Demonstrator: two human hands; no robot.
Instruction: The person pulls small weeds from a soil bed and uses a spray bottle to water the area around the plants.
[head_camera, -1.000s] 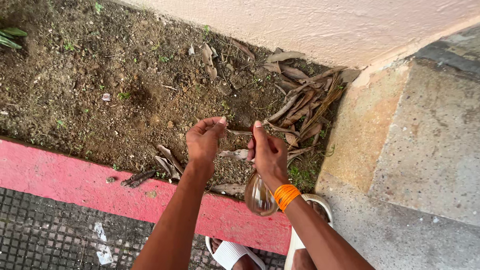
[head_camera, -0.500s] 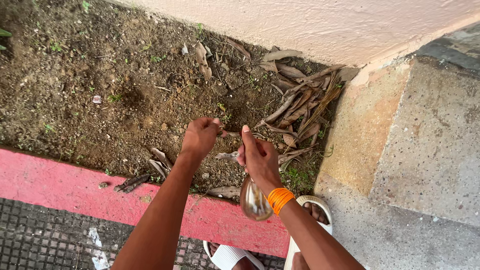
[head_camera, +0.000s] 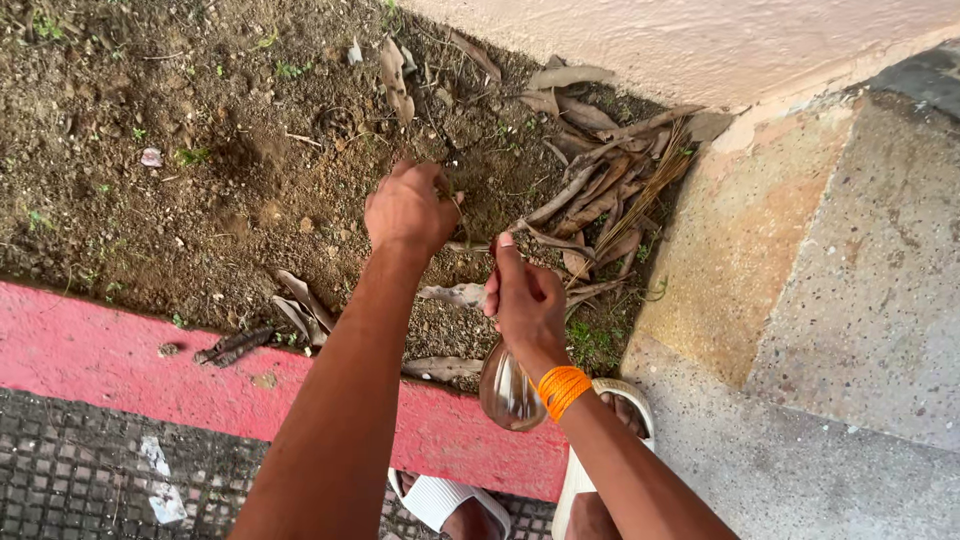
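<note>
Head view, looking down: both arms reach over a red-painted curb into a patch of bare soil.

L hand is farthest fwd, low over the soil, seen from the back w/ fingers curled down and bunched — looks like a pinch at sth on the ground, but what's between the fingertips is hidden by the hand itself; can't tell.

R hand sits nearer the body, just right of and below the L hand, not touching it. Fingers are wrapped round the thin end of a clear glass vessel, thumb up along it; the rounded bulb hangs below the wrist, over the curb's inner edge. Contents unclear — only brownish reflections show. Orange thread band on the R wrist, right beside the bulb.

Around them:
- dry brown leaves piled in the corner where soil meets the pale wall, just right of the L hand
- a few more loose leaves near the curb, left of the L forearm
- speckled concrete step at right
- dark gridded paving bottom left, w/ white scraps on it
- white sandals on both feet at bottom edge, under the arms
</note>
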